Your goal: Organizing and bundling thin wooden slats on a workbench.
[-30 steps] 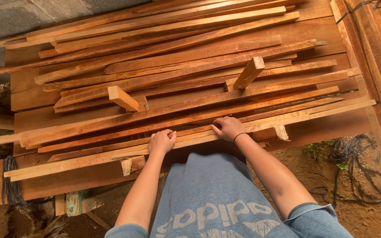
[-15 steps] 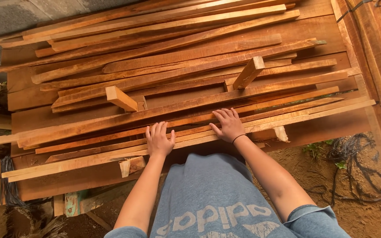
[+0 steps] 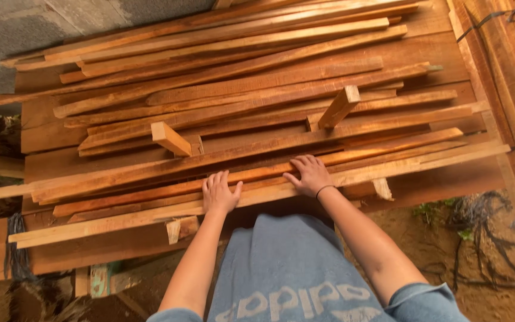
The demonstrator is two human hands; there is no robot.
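Reddish-brown rough-sawn slats, loose stack on wide planks.
Left hand and right hand lie flat, fingers open, on long front slat at near edge.

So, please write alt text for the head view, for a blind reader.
Both hands, left hand and right hand, lie flat with open fingers on long wooden slats heaped across a plank stack. Two short blocks stick up behind.

Reddish-brown wooden slats, grey shirt
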